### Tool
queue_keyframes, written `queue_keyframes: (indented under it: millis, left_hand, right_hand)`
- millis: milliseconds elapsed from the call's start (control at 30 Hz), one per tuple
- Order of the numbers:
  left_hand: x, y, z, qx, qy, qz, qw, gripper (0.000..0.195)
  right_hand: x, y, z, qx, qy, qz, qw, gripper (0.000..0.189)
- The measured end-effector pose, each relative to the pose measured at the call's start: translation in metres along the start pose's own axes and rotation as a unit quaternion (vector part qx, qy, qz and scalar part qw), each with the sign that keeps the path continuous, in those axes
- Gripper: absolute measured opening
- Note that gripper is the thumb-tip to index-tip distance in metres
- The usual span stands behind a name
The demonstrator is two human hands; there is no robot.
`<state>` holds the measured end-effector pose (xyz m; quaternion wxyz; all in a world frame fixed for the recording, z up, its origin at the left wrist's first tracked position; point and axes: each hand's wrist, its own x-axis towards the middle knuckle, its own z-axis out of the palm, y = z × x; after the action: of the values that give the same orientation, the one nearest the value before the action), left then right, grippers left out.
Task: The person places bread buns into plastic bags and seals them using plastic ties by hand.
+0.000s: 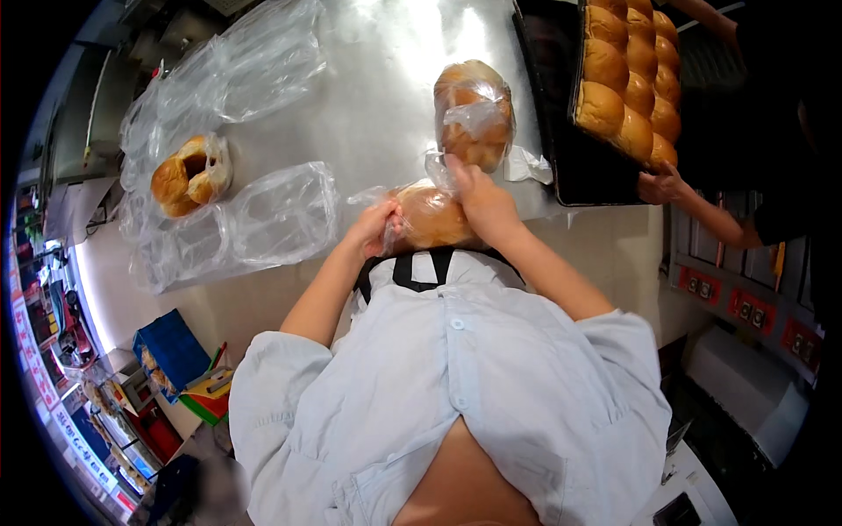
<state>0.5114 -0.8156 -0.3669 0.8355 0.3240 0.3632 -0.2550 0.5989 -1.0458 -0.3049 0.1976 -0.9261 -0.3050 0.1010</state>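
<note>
At the front edge of the metal table, a golden bread loaf lies inside a clear plastic bag. My left hand pinches the bag's gathered plastic at the loaf's left end. My right hand is at the other end, with plastic bunched by its thumb and fingers. Just beyond my right fingertips rests a second bagged loaf, its plastic partly folded over the top.
Clear plastic bags cover the table's left side, with a partly bagged cluster of buns on them. At right, another person's hand holds a tilted slab of glossy buns above a black baking tray. White paper lies nearby.
</note>
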Motion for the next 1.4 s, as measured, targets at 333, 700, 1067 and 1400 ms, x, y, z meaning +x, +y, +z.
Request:
queue_keyframes:
  millis: [333, 700, 1067, 1400]
  left_hand:
    - [-0.055, -0.005, -0.015, -0.273, 0.187, 0.129, 0.935, 0.03]
    - [-0.039, 0.008, 0.098, 0.585, 0.013, 0.464, 0.665, 0.016]
    - [-0.026, 0.001, 0.111, 0.656, 0.008, 0.512, 0.555, 0.036]
    - [-0.023, 0.016, 0.106, 0.615, -0.016, 0.523, 0.59, 0.025]
  right_hand:
    - [0.032, -0.01, -0.024, -0.2, -0.174, -0.328, 0.907, 0.063]
    - [0.018, 0.004, -0.01, -0.085, 0.065, -0.246, 0.963, 0.064]
    - [-0.005, -0.061, -0.036, 0.32, 0.209, 0.007, 0.924, 0.072]
    - [0.04, -0.023, -0.039, 0.336, 0.358, 0.107, 0.865, 0.04]
